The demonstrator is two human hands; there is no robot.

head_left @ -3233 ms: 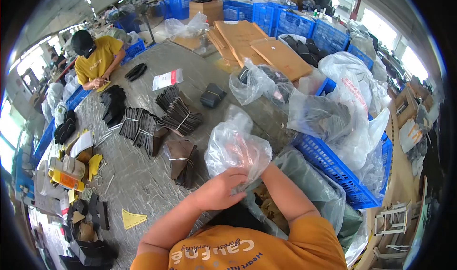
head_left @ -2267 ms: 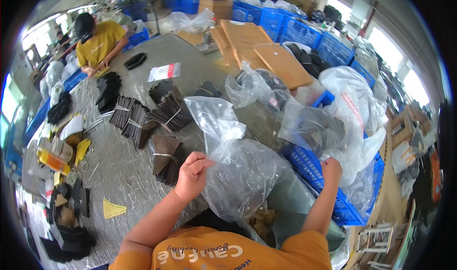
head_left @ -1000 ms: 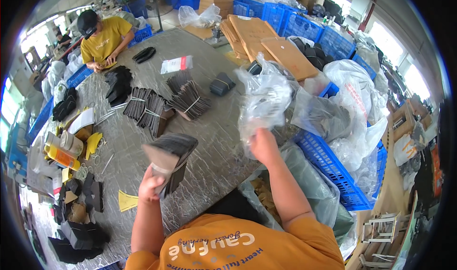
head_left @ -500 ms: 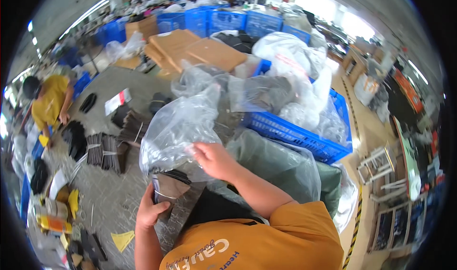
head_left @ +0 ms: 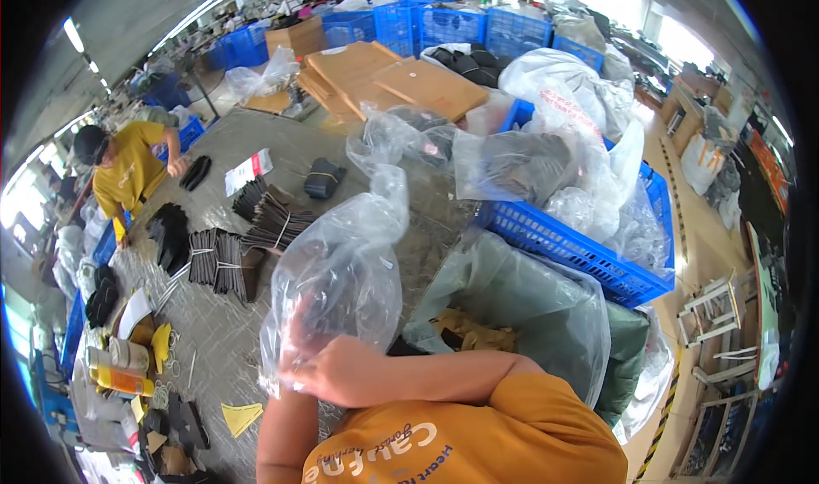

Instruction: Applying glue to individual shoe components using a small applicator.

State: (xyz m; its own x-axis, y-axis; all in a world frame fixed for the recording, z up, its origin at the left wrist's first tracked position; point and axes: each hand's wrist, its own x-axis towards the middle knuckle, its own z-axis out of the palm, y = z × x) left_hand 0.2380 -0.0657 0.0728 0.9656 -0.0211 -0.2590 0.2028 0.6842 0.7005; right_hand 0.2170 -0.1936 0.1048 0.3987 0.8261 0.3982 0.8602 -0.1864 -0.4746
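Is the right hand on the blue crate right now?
No, the right hand is at the lower edge of the clear bag, apart from the blue crate.

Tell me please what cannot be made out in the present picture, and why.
In the head view:
Left hand: its grip is obscured by the clear bag.
Green bag: its bottom is hidden beneath brown scraps.
Orange shirt: cut off by the lower edge.

I observe the right forearm [head_left: 435, 377] laid crosswise toward the left, right hand [head_left: 337, 373] curled near the extended left forearm [head_left: 286, 437], the left hand [head_left: 303, 320] only hazily visible.
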